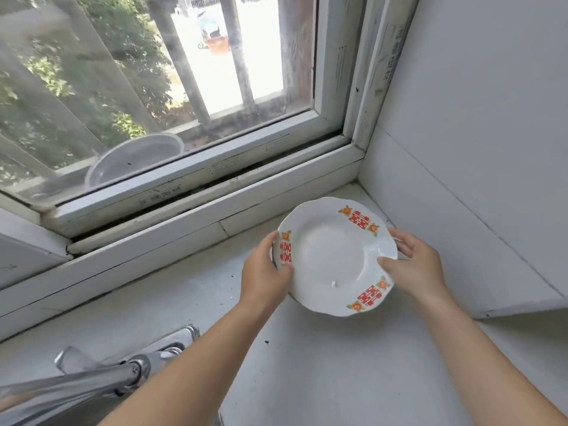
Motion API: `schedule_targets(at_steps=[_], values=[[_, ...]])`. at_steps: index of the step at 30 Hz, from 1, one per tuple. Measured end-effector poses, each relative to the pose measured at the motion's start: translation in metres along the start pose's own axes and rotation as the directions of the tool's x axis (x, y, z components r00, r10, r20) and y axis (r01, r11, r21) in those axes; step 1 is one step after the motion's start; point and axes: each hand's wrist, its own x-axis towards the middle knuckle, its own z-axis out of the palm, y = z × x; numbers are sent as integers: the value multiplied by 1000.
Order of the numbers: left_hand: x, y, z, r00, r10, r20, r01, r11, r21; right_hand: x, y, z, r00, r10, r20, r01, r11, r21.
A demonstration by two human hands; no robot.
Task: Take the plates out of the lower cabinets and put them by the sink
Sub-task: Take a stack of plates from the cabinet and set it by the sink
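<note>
Both hands grip one plate (333, 256). The left hand (264, 272) holds its left rim, thumb on top and fingers hidden under it. The right hand (415, 265) holds the right rim, thumb on the upper face and fingers curled round the far edge. The plate is white with a wavy edge and three red-and-orange marks on the rim, and a small speck (333, 283) lies in its well. It is tilted slightly over the counter (307, 364); whether its underside touches the counter cannot be told.

The counter is pale grey and matt, with a few dark specks left of the grip. Just beyond the grip it meets a white window frame (199, 192) with dirt in its track. Right of the grip, plain white walls (476, 149) close the corner. Beyond the frame the glass (153, 72) shows bars, green leaves and sunlit ground, and a clear plastic dish (135, 158) leans on the outer ledge. Near the left forearm, well this side of the grip, stands a chrome tap (92, 379).
</note>
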Motion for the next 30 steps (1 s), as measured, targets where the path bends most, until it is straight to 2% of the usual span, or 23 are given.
schedule_targets(at_steps=[17, 30], values=[[17, -15, 11, 999, -42, -34, 39, 995, -95, 36, 7, 13, 999, 30, 17, -28, 996, -81], [26, -20, 11, 1000, -25, -18, 24, 996, -84, 41, 14, 17, 998, 58, 24, -56, 994, -91]])
